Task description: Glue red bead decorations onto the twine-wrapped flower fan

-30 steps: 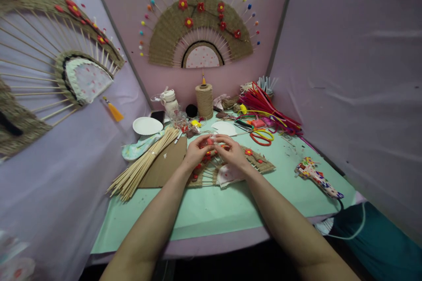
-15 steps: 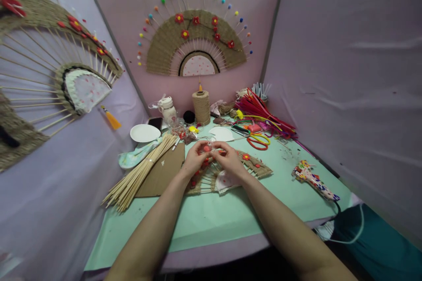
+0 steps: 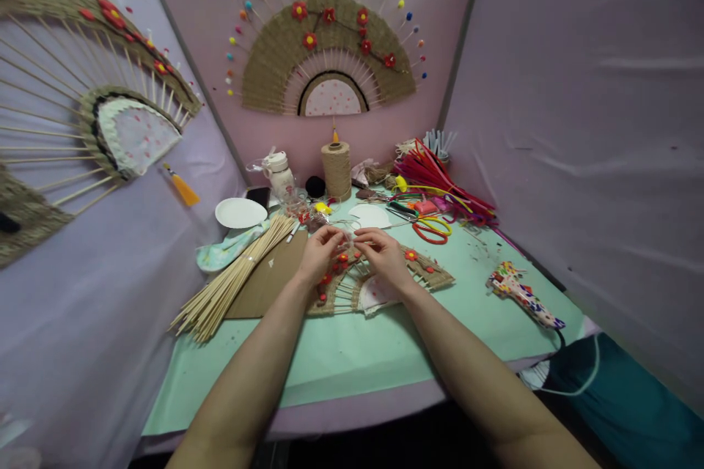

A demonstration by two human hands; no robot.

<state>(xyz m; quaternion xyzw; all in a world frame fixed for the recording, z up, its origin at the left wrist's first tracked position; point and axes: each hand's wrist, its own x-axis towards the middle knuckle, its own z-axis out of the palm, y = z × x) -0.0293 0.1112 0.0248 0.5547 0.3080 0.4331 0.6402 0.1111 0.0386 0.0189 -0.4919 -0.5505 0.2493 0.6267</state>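
At the far left of the mint-green worktop (image 3: 357, 352) we see a bundle of thin bamboo skewers (image 3: 231, 280) lying slantwise, with a flat brown piece of cardboard (image 3: 269, 282) just beside it at its 3 o'clock.

Next comes the left hand (image 3: 317, 255), knuckles up. Its fingers (image 3: 333, 236) are bent and drawn together at the tips, pointing toward 2 o'clock. Whether anything is pinched there we cannot tell; it is too small to make out.

The half-round fan of woven jute and wooden sticks (image 3: 432, 275) lies flat on the worktop under both hands. It runs from 7 o'clock of the left hand to 3 o'clock of the right hand, and its small red felt flowers (image 3: 410, 255) face up. Both sets of fingertips sit just above its upper edge, near the middle of the arc.

The right hand (image 3: 386, 258) mirrors the left. Its fingers (image 3: 367, 236) are also closed at the tips and point toward 10 o'clock, nearly meeting those of the left.

At 1 o'clock of the right hand lie red-handled scissors (image 3: 433, 229), near it but apart. Well off at 4 o'clock rests a glue gun with a many-coloured pattern (image 3: 522, 294).
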